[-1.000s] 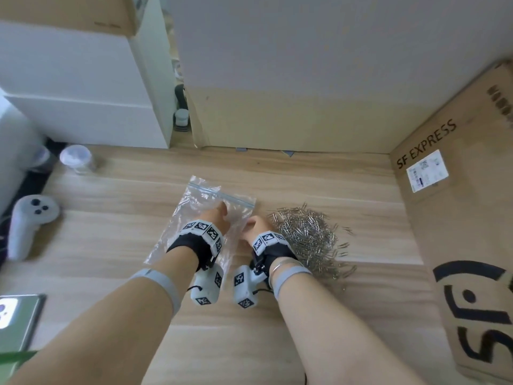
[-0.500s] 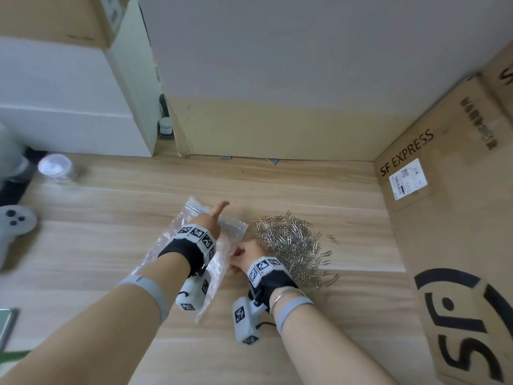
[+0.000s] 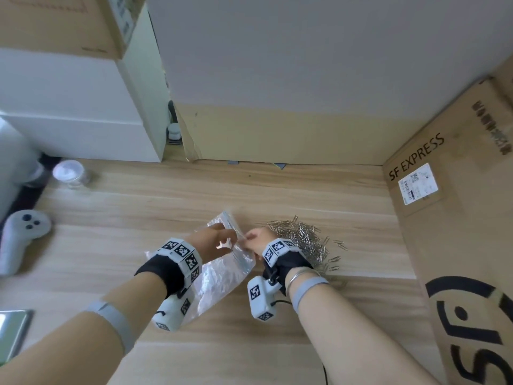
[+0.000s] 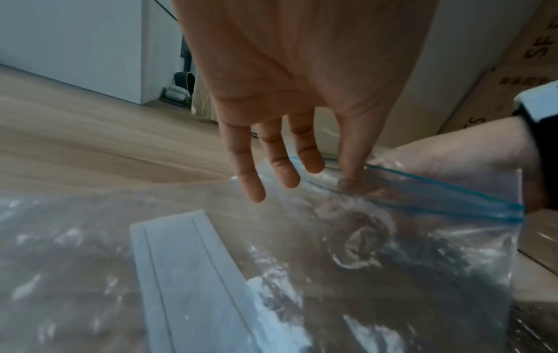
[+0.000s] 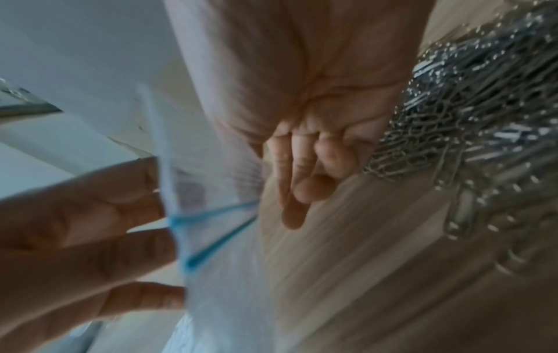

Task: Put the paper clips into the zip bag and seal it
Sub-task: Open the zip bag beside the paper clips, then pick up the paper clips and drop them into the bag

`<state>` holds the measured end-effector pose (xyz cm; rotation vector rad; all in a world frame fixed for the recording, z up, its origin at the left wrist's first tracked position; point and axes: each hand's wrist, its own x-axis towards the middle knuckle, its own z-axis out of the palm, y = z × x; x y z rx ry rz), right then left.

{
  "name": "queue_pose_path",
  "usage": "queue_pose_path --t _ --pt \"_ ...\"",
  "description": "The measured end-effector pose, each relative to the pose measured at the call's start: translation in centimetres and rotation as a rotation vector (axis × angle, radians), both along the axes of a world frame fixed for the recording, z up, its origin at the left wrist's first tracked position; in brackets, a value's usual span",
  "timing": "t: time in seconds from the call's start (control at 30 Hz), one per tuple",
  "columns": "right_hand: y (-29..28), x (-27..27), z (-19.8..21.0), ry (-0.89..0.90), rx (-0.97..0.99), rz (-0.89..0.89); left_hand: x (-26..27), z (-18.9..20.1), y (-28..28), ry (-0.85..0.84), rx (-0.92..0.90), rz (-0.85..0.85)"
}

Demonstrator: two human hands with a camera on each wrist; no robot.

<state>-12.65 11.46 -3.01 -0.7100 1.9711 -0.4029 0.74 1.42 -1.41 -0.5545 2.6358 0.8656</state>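
A clear zip bag (image 3: 222, 276) with a blue zip strip (image 4: 422, 188) is lifted off the wooden table, its mouth turned towards the right. My left hand (image 3: 226, 240) pinches the near rim of the mouth with its thumb (image 4: 350, 176) while the other fingers hang straight. My right hand (image 3: 249, 240) holds the opposite rim, fingers curled (image 5: 302, 181). The two zip lines (image 5: 217, 229) stand apart, so the mouth is open. A heap of silver paper clips (image 3: 302, 240) lies on the table just right of my right hand. No clips show inside the bag.
A large SF EXPRESS cardboard box (image 3: 458, 218) walls off the right side. A white controller (image 3: 22, 237), a lidded jar (image 3: 69, 173) and a phone (image 3: 11, 329) lie at the left. White boxes (image 3: 83, 107) and a cardboard panel (image 3: 277, 140) stand behind.
The bag lay flat under both hands; now it is raised and turned with its mouth towards the clips. Both hands have moved to its rim and pulled the zip apart.
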Motion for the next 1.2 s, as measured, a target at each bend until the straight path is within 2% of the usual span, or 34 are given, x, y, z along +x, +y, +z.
queue_pose_path --t 0.17,0.27,0.37,0.43,0.57,0.6,0.67,0.73,0.77,0.9,0.97,1.1,1.2 --pt "1.0 -0.1 -1.4 0.154 -0.001 -0.097 0.8 0.0 -0.3 0.042 -0.151 0.049" --pt "1.8 -0.8 -1.7 0.206 -0.013 -0.203 1.6 -0.1 -0.5 0.146 -0.133 0.035" --pt "1.7 -1.0 -1.6 0.179 -0.029 -0.199 2.0 -0.3 -0.5 0.081 -0.083 0.040" --pt "1.6 -0.8 -1.5 0.176 -0.043 -0.179 1.9 -0.5 0.0 0.057 -0.005 0.110" --pt "2.6 -1.1 -0.9 0.170 -0.118 -0.184 1.0 -1.1 1.1 0.171 0.125 0.370" --pt "3.2 -1.4 -0.7 0.206 -0.145 -0.199 1.0 -1.4 1.2 0.167 0.156 0.412" --pt "4.4 -2.6 -0.5 0.391 -0.187 -0.212 1.0 -1.8 1.4 0.184 0.211 0.426" --pt "5.8 -3.8 -0.7 0.583 -0.089 -0.146 1.2 -2.3 1.5 0.190 0.265 0.419" --pt "6.4 -4.2 -0.6 0.614 0.003 -0.106 1.3 -2.5 1.5 0.195 0.310 0.439" --pt "7.9 -4.6 -0.6 0.436 0.192 -0.032 1.4 -2.9 1.6 0.238 0.480 0.529" --pt "8.0 -4.4 -1.1 0.406 0.234 0.002 1.3 -2.9 1.5 0.245 0.459 0.520" --pt "7.8 -4.1 -2.4 0.468 0.178 0.013 1.1 -3.2 1.5 0.261 0.502 0.483" --pt "7.7 -4.3 -2.4 0.533 0.130 0.031 0.8 -3.4 1.7 0.264 0.450 0.461"
